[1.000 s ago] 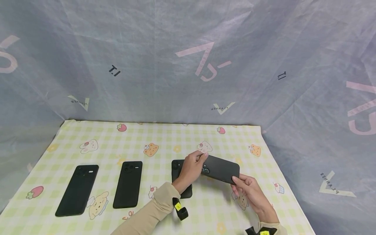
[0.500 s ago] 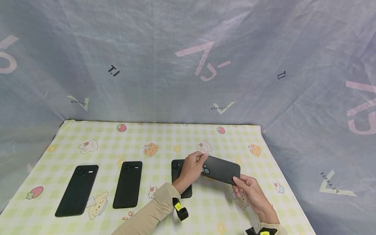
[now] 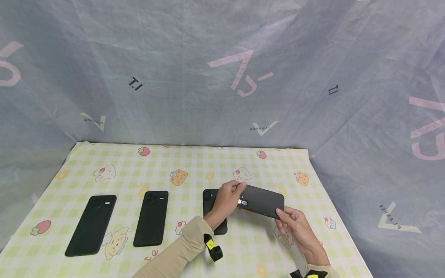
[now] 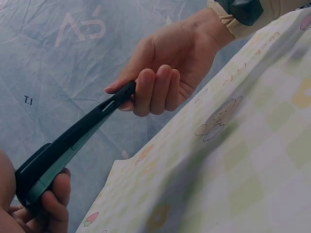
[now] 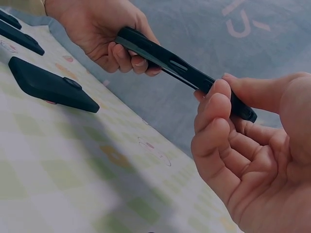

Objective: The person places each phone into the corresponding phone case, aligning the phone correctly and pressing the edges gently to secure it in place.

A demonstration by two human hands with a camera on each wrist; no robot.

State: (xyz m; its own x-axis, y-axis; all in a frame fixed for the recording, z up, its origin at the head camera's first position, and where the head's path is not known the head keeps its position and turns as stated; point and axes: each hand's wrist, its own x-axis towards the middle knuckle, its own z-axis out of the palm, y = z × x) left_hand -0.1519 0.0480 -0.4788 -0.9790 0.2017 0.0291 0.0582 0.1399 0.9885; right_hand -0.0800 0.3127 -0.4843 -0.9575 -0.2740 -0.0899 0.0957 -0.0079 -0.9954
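Raised over the table's right half is a phone in a black case (image 3: 262,200), back toward the head camera, camera lenses at its left end. My left hand (image 3: 226,199) grips that lens end between thumb and fingers. At the opposite end, my right hand (image 3: 299,227) pinches a corner, thumb on the back. A thin gap shows along one edge between the case (image 5: 170,60) and the phone inside it, in the right wrist view. Beneath my left wrist lies another black phone (image 3: 208,196), partly hidden by the hand. Whether it is a cased phone I cannot tell.
Two more black phones or cases lie to the left, one mid-left (image 3: 151,220) and one further left (image 3: 91,227). A checked cloth with cartoon prints (image 3: 208,162) covers the table. Grey-blue sheeting (image 3: 174,77) hangs behind and at both sides.
Both hands keep their hold on the phone in its case. It has shifted very slightly to the right, and its lenses now shine whiter. The other black phones stay where they were.
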